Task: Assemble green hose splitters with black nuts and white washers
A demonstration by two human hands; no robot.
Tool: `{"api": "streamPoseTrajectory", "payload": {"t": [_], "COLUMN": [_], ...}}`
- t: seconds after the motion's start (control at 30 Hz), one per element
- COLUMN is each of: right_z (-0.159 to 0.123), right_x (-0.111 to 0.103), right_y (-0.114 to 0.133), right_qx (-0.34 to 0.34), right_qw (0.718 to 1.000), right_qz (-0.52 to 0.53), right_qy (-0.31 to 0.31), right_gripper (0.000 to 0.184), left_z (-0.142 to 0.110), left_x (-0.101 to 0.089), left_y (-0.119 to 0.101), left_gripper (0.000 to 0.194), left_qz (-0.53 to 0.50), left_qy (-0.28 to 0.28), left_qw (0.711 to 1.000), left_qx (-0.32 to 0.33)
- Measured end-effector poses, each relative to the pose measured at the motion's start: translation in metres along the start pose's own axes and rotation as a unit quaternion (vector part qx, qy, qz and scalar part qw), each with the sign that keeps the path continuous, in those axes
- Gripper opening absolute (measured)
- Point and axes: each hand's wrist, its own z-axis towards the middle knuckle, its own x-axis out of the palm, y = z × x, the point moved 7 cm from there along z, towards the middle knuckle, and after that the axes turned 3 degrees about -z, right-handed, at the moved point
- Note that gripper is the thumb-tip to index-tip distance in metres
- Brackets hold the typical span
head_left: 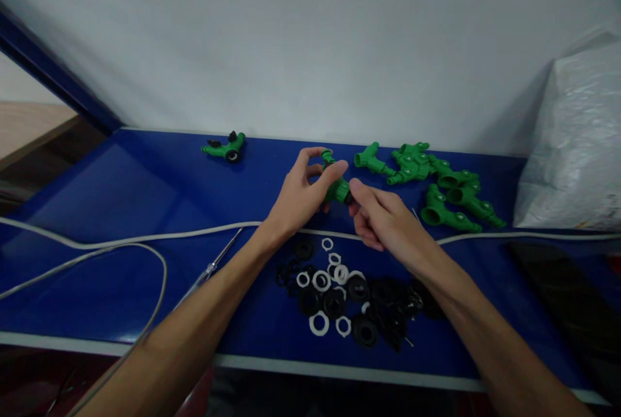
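The fingers of the left hand (301,189) wrap the green fitting (338,191), thumb on top, and hold it up over the counter (160,184); the right hand (385,213) pinches a dark piece (348,198) at the fitting's near mouth, its other fingers curled beneath. Whether that piece is fully seated I cannot tell, since the fingertips cover it.

The likeliest slip, I'd judge, lies right there: pressed in crooked, the piece could bind or sit askew, and a sideways push from the right thumb would be the cause. If the left grip is too light, the fitting could twist in the hand. A dropped piece could vanish among the black rings (308,301) and white rings (312,324) heaped just below (dark parts on dark parts, in dim light). The cable (204,231) crossing behind that heap could drag small parts if a forearm snags it.

The fitting itself is bright green, seemingly plastic, branched, with a narrower end near the left fingertips and a wide mouth towards the right hand. Beyond it, bare green fittings (458,218) lie to the right; one with black parts (228,148) sits apart at the left.
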Motion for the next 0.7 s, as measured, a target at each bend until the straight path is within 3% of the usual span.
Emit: {"api": "streamPoseTrajectory", "payload": {"t": [0.07,0.2,0.27,0.6,0.7], "right_z": [0.000,-0.005,-0.007,-0.001,-0.002], "right_x": [-0.002,-0.010,-0.010,-0.007,-0.005], "right_y": [0.000,0.019,0.021,0.003,0.002], "right_qx": [0.002,-0.118,-0.137,-0.045,-0.031], "right_qw": [1.000,0.972,0.960,0.995,0.995], "right_qz": [-0.004,-0.185,-0.229,-0.081,-0.092], "right_qy": [-0.008,-0.079,-0.084,-0.039,0.011], "right_gripper": [0.056,0.036,0.030,0.053,0.062], "left_z": [0.000,0.003,0.004,0.000,0.004], "left_x": [0.000,-0.002,-0.002,0.002,-0.002], "left_y": [0.001,0.012,0.015,0.001,0.003], "left_gripper": [0.045,0.048,0.048,0.043,0.037], "left_qz": [-0.004,-0.031,-0.036,-0.044,-0.087], "left_qy": [-0.001,-0.012,-0.011,-0.005,-0.015], "left_qw": [1.000,0.997,0.997,0.998,0.996], "left_qx": [-0.008,-0.064,-0.074,0.038,0.026]}}
